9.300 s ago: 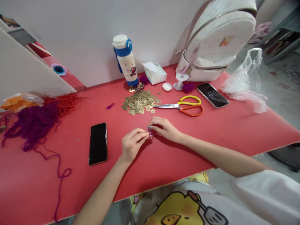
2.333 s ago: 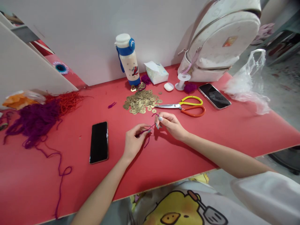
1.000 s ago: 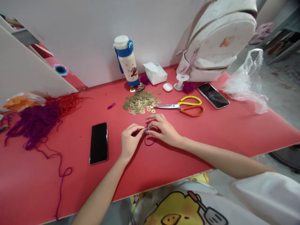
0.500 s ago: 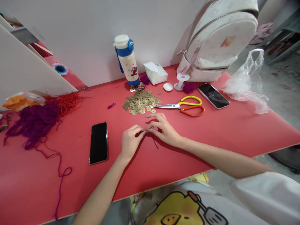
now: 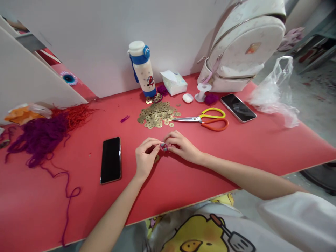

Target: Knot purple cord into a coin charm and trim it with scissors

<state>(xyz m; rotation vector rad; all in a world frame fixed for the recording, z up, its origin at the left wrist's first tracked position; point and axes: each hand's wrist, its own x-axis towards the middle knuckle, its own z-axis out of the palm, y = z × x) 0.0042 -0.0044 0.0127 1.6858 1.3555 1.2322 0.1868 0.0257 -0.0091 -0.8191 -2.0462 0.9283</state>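
A small loop of purple yarn (image 5: 163,148) is pinched at its left side by the thumb and forefinger of my left hand (image 5: 146,157). My right hand (image 5: 184,147) closes on the loop's right side, with its fingertips partly inside it. Just below my left fingertips shows a brass coin with a hole (image 5: 156,159); whether it hangs from the yarn or lies on the table I cannot tell. Beyond my hands is a pile of holed brass coins (image 5: 157,113), touched at its right by the tips of scissors (image 5: 201,119) with yellow and orange handles.
On the red table (image 5: 147,196) lie a black phone (image 5: 111,160) at left and another phone (image 5: 238,107) at right. A purple yarn heap (image 5: 42,136) is far left. Behind stand a bottle (image 5: 143,70), a tissue pack (image 5: 174,83), a white spool (image 5: 203,92) and a backpack (image 5: 244,49).
The yarn between my fingertips has opened into a loop, and its loose tail no longer shows. My right fingers have drawn in. A coin has come into view under my left hand.
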